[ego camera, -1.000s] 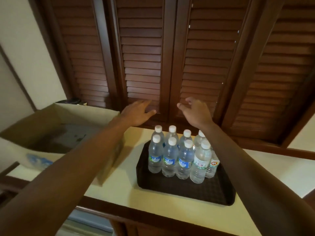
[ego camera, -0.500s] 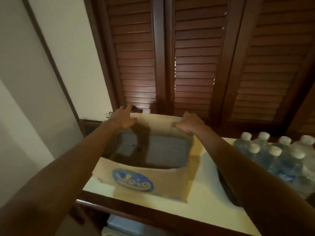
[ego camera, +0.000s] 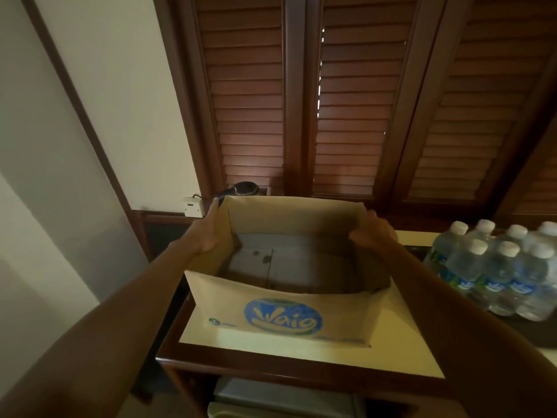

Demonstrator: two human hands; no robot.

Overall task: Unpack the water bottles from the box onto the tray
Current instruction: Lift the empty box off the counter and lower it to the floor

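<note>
An open cardboard box (ego camera: 301, 321) with a blue round logo sits on the cream counter, and I see no bottles on its grey bottom. My left hand (ego camera: 208, 230) grips the box's left wall near the far corner. My right hand (ego camera: 372, 233) grips the right wall, fingers curled over the rim. Several clear water bottles (ego camera: 497, 273) with white caps and blue labels stand close together on the dark tray (ego camera: 542, 333) at the right edge, partly cut off by the frame.
The cream counter (ego camera: 401, 342) has a dark wooden edge in front. Behind the box stand a black kettle (ego camera: 244, 189) and a white wall socket (ego camera: 191, 206). Brown louvred shutters (ego camera: 346, 116) fill the back wall. A grey appliance shows below the counter.
The view has swung left from the tray to the box. Both hands went from hovering over the bottles to gripping the box's side walls, and the box now sits closer and tipped toward me.
</note>
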